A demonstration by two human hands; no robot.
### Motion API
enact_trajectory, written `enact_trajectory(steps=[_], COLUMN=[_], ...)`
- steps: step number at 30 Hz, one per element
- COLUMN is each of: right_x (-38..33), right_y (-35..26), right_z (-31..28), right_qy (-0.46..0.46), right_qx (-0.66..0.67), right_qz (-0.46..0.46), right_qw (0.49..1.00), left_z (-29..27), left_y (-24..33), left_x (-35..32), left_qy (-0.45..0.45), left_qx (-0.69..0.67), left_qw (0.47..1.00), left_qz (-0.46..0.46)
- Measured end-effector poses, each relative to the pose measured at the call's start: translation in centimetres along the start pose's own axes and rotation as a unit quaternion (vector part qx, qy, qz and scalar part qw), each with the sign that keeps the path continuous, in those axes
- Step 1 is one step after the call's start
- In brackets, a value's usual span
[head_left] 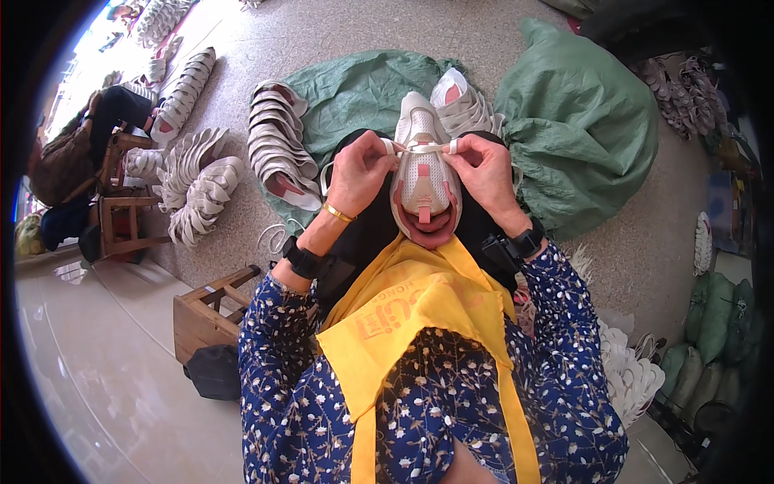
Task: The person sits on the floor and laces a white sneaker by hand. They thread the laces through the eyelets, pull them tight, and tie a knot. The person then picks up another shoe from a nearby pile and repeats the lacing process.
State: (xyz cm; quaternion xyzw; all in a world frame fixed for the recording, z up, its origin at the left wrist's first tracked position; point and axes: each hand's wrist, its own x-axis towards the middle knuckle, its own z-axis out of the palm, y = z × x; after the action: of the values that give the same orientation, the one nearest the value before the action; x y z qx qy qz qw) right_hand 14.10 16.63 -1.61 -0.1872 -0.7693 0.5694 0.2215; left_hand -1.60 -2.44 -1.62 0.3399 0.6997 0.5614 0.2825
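Observation:
A white shoe upper (416, 173) with pink trim rests over my lap, its toe pointing away from me and its pink-lined opening facing me. A flat white shoelace (424, 148) stretches across its upper part. My left hand (361, 173) is closed in a pinch on the lace at the left side. At the right side, my right hand (486, 173) pinches the same lace between thumb and fingers. Loose lace hangs beside both hands. A yellow apron (415, 310) covers my front, just below the upper's opening.
A stack of nested shoe uppers (278, 145) lies to the left on a green sheet (355, 85); another stack (463, 105) sits behind the right hand. A bulging green sack (580, 133) stands at the right. A wooden stool (201, 319) is at the lower left, and a seated person (68, 161) farther left.

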Motion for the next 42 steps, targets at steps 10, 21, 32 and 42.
enact_trajectory(steps=[10, 21, 32, 42], right_x=[0.2, 0.1, 0.1, 0.3], right_y=[0.0, 0.2, 0.1, 0.2], right_z=[-0.3, -0.2, -0.5, -0.5], right_qy=[-0.017, -0.006, -0.018, -0.004], right_qx=[0.042, 0.049, 0.044, 0.013], right_qz=[0.025, 0.029, 0.029, 0.024], right_qw=[0.999, 0.998, 0.998, 1.000], left_z=[0.8, 1.0, 1.3, 1.4], left_y=[0.3, 2.5, 2.9, 2.1], left_x=[0.8, 0.0, 0.9, 0.8], left_qy=[0.038, 0.097, 0.089, 0.105], left_qx=[-0.164, 0.140, 0.225, 0.156], left_qw=[0.986, 0.985, 0.961, 0.981], left_qz=[-0.003, -0.015, 0.132, 0.042])
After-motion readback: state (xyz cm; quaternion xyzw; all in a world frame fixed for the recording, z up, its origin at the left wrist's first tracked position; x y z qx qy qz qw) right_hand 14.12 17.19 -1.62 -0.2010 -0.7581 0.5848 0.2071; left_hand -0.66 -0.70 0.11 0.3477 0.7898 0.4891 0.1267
